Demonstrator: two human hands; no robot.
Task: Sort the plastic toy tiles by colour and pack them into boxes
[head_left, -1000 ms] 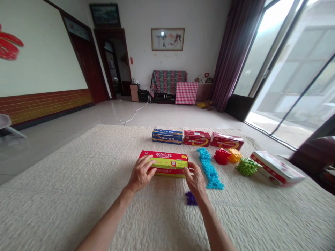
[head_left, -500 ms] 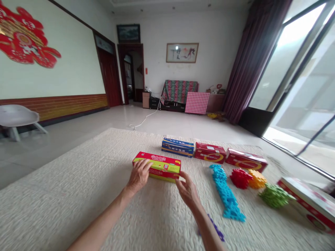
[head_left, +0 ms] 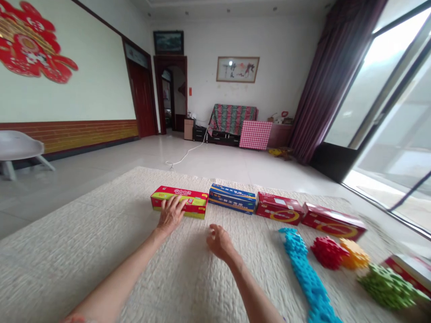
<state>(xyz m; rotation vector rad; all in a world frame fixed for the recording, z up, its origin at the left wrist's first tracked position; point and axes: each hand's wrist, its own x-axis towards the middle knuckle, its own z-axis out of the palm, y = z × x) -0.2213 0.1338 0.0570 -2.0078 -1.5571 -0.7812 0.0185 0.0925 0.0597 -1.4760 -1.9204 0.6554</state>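
Box (head_left: 197,208), card, red and yellow-green: set on mat (head_left: 101,215), just beside blue box (head_left: 232,202). Touched by left hand (head_left: 171,216), fingers spread; right hand (head_left: 219,242) loosely parted, nothing seen held. Probably stiff, dentable, weight uncertain; best gripped by both ends.

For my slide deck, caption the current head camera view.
Left hand on a red-and-green battery box, beside a blue battery box; right hand hovering nearby.
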